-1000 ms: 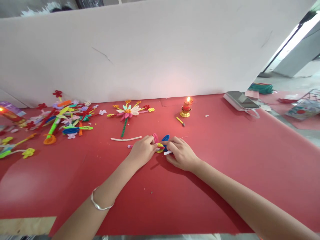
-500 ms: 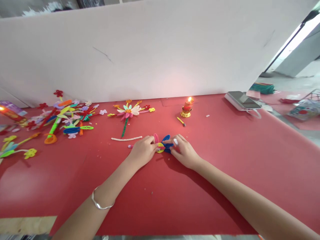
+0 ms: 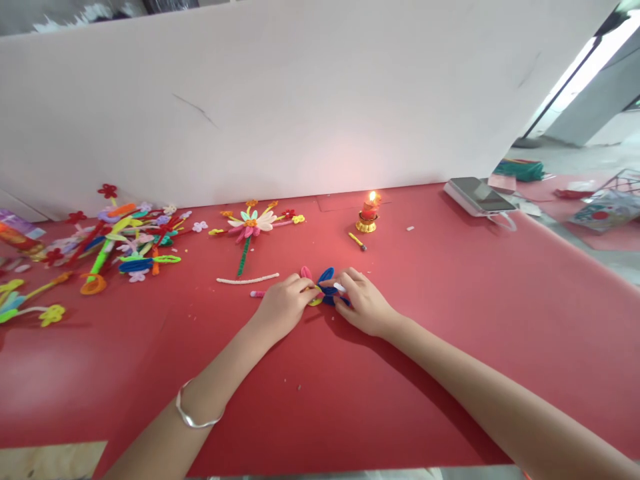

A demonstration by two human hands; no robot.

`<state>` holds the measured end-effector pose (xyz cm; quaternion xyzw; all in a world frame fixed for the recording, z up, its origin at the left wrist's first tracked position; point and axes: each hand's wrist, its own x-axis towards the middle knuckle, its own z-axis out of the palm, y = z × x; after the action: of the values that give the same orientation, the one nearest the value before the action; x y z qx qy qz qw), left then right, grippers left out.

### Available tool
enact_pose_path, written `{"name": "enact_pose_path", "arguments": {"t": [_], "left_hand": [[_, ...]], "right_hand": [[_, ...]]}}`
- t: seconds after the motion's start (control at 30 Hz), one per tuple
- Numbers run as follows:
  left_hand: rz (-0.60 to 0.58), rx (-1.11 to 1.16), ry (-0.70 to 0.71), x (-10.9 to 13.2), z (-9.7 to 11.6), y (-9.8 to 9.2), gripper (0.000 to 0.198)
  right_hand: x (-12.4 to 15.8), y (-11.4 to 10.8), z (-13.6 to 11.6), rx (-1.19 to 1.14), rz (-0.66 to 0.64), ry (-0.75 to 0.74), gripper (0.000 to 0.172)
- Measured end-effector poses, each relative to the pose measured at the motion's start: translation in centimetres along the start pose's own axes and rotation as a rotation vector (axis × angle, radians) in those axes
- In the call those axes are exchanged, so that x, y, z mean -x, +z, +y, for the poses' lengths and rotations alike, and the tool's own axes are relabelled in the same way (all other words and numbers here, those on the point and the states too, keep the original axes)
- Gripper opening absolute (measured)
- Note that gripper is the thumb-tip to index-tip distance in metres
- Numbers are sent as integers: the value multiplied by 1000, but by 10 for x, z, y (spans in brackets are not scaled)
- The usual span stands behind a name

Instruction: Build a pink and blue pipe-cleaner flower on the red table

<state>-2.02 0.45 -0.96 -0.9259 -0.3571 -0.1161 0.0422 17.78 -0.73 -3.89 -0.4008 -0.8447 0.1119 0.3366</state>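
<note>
My left hand (image 3: 286,303) is closed on a pipe-cleaner flower (image 3: 327,275) with blue, yellow and pink loops, low over the red tabletop. My right hand (image 3: 364,303), a white ring on one finger, pinches the blue loops from the other side. The fingertips partly hide the flower's yellow middle. A pink stick-like piece (image 3: 257,294) pokes out left of my left hand; whether it joins the flower is hidden. Just beyond that lies a white pipe cleaner (image 3: 247,279).
A finished-looking pipe-cleaner flower (image 3: 251,223) with a green stem lies behind my left hand. Farther left is a heap of colourful pipe-cleaner pieces (image 3: 120,247). A lit red candle (image 3: 369,212) burns near the white board, beside a short yellow stub (image 3: 357,241). A phone (image 3: 480,195) rests on the right.
The view has shifted slightly, so everything sits a little farther left. My fingers have moved slightly on the flower; both hands stay at it.
</note>
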Motion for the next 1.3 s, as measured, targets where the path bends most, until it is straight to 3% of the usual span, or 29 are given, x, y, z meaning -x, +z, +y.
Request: {"name": "enact_pose_path", "arguments": {"t": [0.23,0.43,0.57,0.67,0.83,1.0,1.13,1.3], "left_hand": [[8,-59,16,-1,0,-1,25],[9,-37,28,0,0,0,25],[6,-21,36,0,-1,0,26],[15,31,24,0,-3,-1,25],[68,125,-43,0,-8,-5,24],[150,156,-144,1,-17,-13,23],[184,129,-220,4,-34,-17,21],[184,34,-417,12,-61,-19,22]], "right_hand": [[-1,-2,-2,-55,-30,13,29],[-3,2,3,-351,160,332,15],[-6,0,7,-592,244,547,39],[-7,-6,8,-737,279,627,49],[-7,-12,12,-805,284,646,45],[-7,-10,17,-707,301,609,44],[-8,-10,19,-668,291,627,48],[-8,-11,18,-688,320,668,50]]}}
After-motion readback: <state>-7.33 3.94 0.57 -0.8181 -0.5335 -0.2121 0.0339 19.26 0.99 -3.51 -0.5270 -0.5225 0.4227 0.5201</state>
